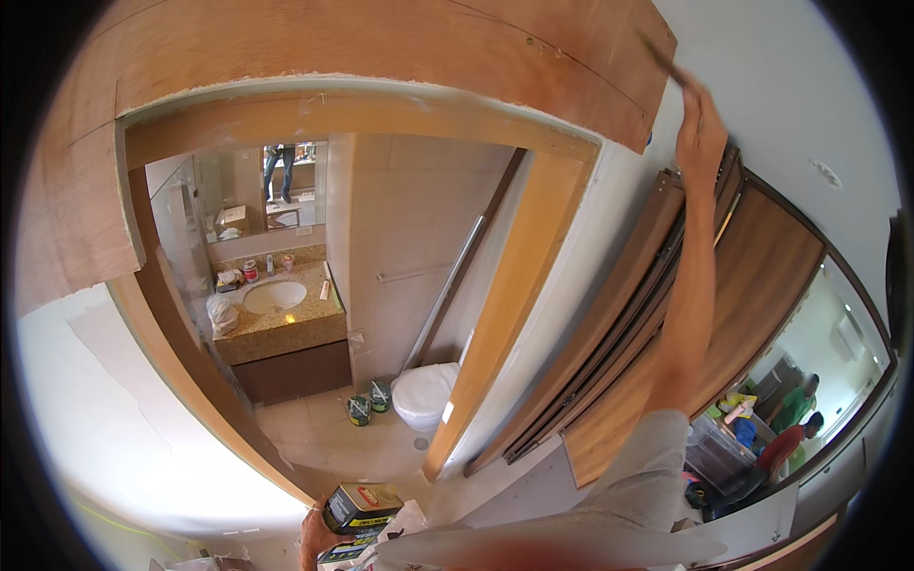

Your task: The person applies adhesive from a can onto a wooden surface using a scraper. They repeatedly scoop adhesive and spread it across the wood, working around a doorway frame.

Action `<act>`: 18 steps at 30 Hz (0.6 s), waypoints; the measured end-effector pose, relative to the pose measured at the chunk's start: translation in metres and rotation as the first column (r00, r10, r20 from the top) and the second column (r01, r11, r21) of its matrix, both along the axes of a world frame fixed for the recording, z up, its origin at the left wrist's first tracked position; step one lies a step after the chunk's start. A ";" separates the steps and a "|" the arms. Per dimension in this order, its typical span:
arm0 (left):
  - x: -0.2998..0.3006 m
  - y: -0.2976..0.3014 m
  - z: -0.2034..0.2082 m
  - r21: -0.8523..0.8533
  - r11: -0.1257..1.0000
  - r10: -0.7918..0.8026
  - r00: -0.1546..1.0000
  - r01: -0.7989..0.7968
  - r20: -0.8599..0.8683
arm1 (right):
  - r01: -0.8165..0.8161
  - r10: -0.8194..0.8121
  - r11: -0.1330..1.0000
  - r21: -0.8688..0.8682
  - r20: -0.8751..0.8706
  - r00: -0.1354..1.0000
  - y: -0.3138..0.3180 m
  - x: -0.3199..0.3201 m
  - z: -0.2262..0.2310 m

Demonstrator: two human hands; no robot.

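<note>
My right hand (700, 138) is raised at the upper right, closed around a thin dark flat tool (657, 52). Its tip lies against or just in front of the right end of a plywood panel (400, 43) above the doorway; I cannot tell whether they touch. The tool is blurred and seen nearly edge-on, so its kind is unclear. Low in the view, my left hand (317, 538) grips the side of a black and yellow rectangular tin (362, 507). Part of that hand is hidden behind the tin.
A wooden door frame (519, 324) opens onto a bathroom with a granite counter (286, 328), a toilet (424, 395) and two small cans (359, 411) on the floor. Brown wooden panels (609, 324) lean at the right. A mirror (809, 371) there shows other people.
</note>
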State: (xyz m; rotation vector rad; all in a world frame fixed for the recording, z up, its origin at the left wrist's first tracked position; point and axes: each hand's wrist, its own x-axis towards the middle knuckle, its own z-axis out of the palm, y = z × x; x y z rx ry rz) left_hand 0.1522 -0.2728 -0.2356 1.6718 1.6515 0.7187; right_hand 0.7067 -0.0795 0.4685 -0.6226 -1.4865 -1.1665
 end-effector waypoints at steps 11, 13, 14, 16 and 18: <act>0.025 0.004 -0.013 -0.012 0.997 0.080 0.994 -0.080 0.069 | -0.074 0.071 0.997 0.026 0.108 0.992 0.046 0.014 0.113; 0.027 0.007 -0.015 -0.027 0.997 0.079 0.994 -0.077 0.075 | -0.026 0.027 0.999 -0.035 0.047 0.999 0.051 0.015 0.110; 0.028 0.010 -0.014 -0.025 0.997 0.074 0.994 -0.072 0.075 | 0.029 -0.031 0.994 -0.103 -0.020 0.999 0.053 0.017 0.107; 0.029 0.018 -0.009 -0.019 0.999 0.048 0.996 -0.047 0.079 | 0.048 -0.050 0.992 -0.113 -0.022 0.998 0.056 0.021 0.099; 0.030 0.026 -0.002 -0.007 1.000 0.018 0.997 -0.018 0.078 | -0.030 0.030 1.000 0.001 0.112 0.993 0.058 0.024 0.088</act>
